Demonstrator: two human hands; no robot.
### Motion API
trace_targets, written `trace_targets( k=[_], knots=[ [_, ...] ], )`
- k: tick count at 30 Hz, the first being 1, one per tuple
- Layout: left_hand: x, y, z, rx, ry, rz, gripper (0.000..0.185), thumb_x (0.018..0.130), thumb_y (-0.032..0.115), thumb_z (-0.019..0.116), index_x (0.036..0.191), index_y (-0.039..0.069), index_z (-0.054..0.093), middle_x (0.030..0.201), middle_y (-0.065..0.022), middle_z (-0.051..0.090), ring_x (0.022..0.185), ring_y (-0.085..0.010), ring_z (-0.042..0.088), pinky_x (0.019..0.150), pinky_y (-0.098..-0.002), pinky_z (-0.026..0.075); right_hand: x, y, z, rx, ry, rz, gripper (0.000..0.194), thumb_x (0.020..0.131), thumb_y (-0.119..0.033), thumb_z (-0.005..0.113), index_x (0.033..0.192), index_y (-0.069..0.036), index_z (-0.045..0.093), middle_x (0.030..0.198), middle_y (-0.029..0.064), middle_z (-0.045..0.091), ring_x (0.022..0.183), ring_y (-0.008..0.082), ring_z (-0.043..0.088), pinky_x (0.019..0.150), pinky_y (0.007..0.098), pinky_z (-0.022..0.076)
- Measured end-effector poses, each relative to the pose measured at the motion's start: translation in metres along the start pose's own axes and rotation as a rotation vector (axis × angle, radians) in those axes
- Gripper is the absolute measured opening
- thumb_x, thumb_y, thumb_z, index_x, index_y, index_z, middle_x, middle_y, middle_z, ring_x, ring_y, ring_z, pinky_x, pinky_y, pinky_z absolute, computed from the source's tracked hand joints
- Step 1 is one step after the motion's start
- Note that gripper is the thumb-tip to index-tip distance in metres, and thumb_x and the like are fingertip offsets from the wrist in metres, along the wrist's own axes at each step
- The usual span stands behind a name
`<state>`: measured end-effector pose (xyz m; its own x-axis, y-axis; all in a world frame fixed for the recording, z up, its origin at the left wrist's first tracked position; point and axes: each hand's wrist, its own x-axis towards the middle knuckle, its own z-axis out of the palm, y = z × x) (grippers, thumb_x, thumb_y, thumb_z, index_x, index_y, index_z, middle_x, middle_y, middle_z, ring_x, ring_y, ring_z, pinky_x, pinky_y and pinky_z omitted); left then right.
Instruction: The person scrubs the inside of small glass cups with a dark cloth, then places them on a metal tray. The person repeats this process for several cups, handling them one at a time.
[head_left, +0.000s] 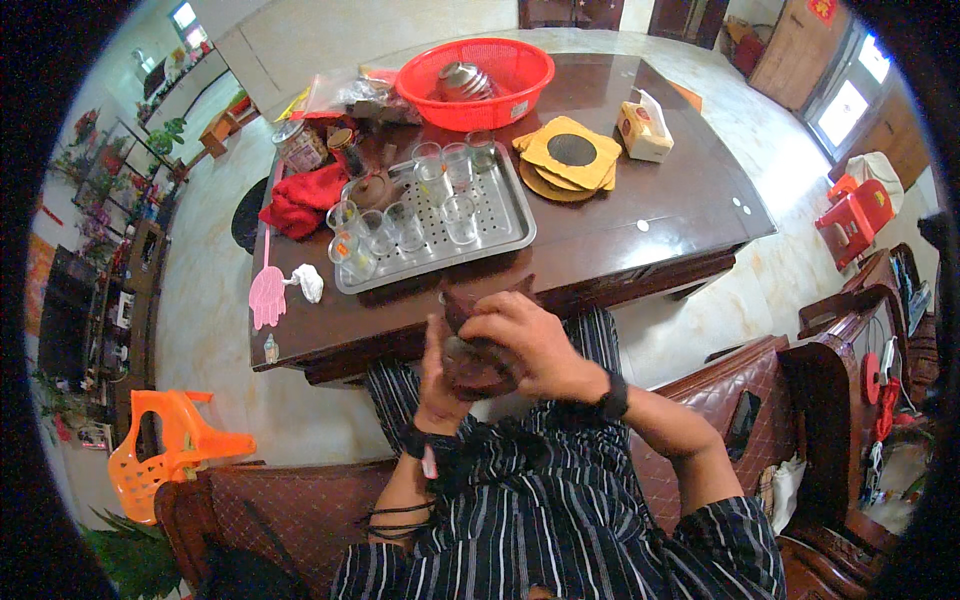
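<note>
Above my lap, just off the table's near edge, both hands close around a dark brown cloth (484, 379) with pointed corners sticking up. My left hand (442, 386) supports it from the left, its thumb upright. From the right, my right hand (529, 337) presses its curled fingers into the folds. Something greyish shows between the hands, too covered to identify. Beyond them on the table lies a perforated metal tray (487, 251). Several clear drinking glasses (459, 221) stand on it, beside a brown round-lidded pot (371, 193).
The dark wooden table (600, 232) also bears a red plastic basket (480, 112) holding metal bowls, yellow coasters (570, 154), a tissue pack (645, 131), a red cloth (304, 199), jars (300, 146), a pink plastic hand (268, 296) and crumpled tissue (307, 283). An orange chair (169, 442) stands left.
</note>
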<state>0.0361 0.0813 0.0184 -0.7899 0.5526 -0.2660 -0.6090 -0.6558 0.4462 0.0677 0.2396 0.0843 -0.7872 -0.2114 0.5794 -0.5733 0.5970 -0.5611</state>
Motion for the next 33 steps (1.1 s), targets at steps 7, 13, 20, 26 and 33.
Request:
trace_targets(
  k=[7, 13, 20, 26, 33],
  knots=[
    [-0.006, 0.002, -0.022, 0.928, -0.198, 0.216, 0.061, 0.089, 0.05, 0.054, 0.131, 0.008, 0.043, 0.122, -0.0073, 0.055, 0.112, -0.0198, 0.055, 0.088, -0.0342, 0.05, 0.002, 0.031, 0.013, 0.682, 0.078, 0.409, 0.027, 0.077, 0.006, 0.066, 0.099, -0.001, 0.054, 0.097, 0.0045, 0.06, 0.096, 0.0124, 0.058, 0.085, 0.0252, 0.047],
    [0.004, -0.008, -0.025, 0.223, -0.157, -0.025, 0.066, 0.087, 0.045, 0.06, 0.135, 0.006, 0.038, 0.119, -0.0053, 0.055, 0.107, -0.0172, 0.055, 0.087, -0.0319, 0.049, -0.007, 0.034, 0.007, 0.482, 0.046, 0.4, 0.034, 0.073, 0.001, 0.072, 0.103, 0.0, 0.056, 0.1, 0.0056, 0.059, 0.095, 0.0139, 0.058, 0.084, 0.0262, 0.0462],
    [0.028, 0.014, -0.017, 0.308, -0.044, 0.164, 0.043, 0.088, 0.02, 0.061, 0.126, 0.004, 0.049, 0.105, -0.0014, 0.059, 0.098, -0.0129, 0.057, 0.087, -0.0294, 0.047, -0.012, 0.067, -0.035, 0.504, 0.12, 0.636, 0.035, 0.078, 0.006, 0.063, 0.111, -0.002, 0.054, 0.105, 0.007, 0.062, 0.099, 0.0143, 0.058, 0.088, 0.027, 0.0468],
    [0.079, 0.011, 0.002, 0.647, -0.018, 0.371, 0.056, 0.078, 0.013, 0.072, 0.124, 0.004, 0.041, 0.112, -0.0066, 0.052, 0.101, -0.015, 0.052, 0.09, -0.0299, 0.044, 0.01, 0.096, -0.073, 0.733, 0.151, 0.755, 0.036, 0.081, 0.004, 0.058, 0.117, -0.001, 0.053, 0.111, 0.0069, 0.061, 0.1, 0.0149, 0.058, 0.09, 0.0272, 0.0458],
    [0.132, -0.007, 0.018, 0.916, -0.012, 0.527, 0.06, 0.074, 0.011, 0.075, 0.123, 0.003, 0.041, 0.114, -0.0103, 0.054, 0.104, -0.0173, 0.054, 0.085, -0.0302, 0.048, 0.013, 0.138, -0.082, 0.543, 0.219, 0.761, 0.033, 0.081, 0.005, 0.055, 0.113, -0.001, 0.057, 0.104, 0.0057, 0.063, 0.095, 0.0144, 0.06, 0.085, 0.0273, 0.0488]
  ],
)
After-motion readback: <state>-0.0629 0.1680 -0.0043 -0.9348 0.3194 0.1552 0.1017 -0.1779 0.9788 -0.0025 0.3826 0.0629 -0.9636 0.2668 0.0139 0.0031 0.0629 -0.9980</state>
